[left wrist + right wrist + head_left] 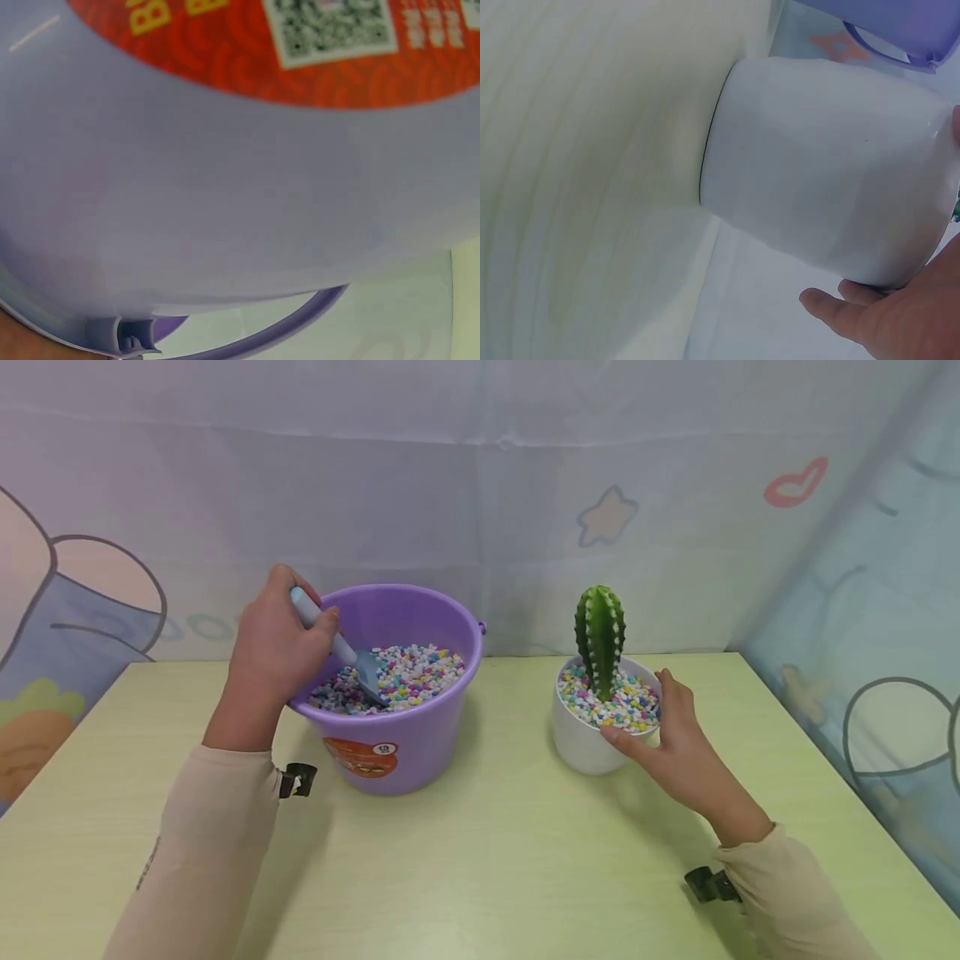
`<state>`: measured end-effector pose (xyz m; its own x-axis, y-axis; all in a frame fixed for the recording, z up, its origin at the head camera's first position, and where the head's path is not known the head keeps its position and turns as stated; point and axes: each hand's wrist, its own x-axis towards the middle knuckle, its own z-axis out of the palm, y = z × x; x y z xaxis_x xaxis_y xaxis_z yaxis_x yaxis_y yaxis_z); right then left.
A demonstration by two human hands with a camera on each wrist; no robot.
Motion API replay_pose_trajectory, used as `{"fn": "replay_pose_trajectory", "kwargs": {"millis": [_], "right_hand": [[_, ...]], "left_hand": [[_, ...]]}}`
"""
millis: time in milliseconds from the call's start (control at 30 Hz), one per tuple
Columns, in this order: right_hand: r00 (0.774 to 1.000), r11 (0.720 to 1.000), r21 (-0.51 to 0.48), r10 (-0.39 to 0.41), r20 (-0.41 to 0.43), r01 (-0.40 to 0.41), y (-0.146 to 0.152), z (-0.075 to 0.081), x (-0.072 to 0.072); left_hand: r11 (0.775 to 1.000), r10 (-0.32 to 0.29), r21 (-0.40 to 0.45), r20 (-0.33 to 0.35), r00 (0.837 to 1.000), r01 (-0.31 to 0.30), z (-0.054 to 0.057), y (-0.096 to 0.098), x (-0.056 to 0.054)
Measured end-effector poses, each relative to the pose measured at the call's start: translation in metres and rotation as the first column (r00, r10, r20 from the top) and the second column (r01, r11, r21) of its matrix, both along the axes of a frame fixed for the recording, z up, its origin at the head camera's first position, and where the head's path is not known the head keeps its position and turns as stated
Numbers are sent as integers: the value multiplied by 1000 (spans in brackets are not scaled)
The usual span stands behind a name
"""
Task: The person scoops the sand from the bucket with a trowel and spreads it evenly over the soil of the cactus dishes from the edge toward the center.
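Note:
My left hand (281,631) grips the pale blue handle of a small shovel (369,675) over the left rim of a purple bucket (431,747). The shovel's blade tilts down onto multicoloured pebbles (427,672) inside. To the right, a white pot (581,747) holds an upright green cactus (600,635) with similar pebbles (637,706) around its base. My right hand (678,752) holds this pot near its rim, thumb at the front and fingers round the right side. The left wrist view shows mostly the bucket's outer wall (225,202); its contents are hidden there.
Both containers stand on a pale wooden table (480,877), towards its back edge. A printed cloth backdrop (525,527) hangs behind the table and along its sides. The bucket's purple carrying handle (300,319) shows in the left wrist view.

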<state>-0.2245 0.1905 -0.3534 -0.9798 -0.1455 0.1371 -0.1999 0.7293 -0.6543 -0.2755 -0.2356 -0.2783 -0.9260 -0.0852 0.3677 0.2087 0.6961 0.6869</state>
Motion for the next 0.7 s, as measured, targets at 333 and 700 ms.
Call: {"fn": "replay_pose_trajectory", "kwargs": {"millis": [333,700], "right_hand": [[1000,999,27,-22,15,21,-5,-3,-1],[998,997,44,-62,4,62,-8,-1,0]], "left_hand": [[1000,2,-12,2,1000,-2,-3,-1,4],[1000,2,-19,10,1000,-2,1,1,2]]}}
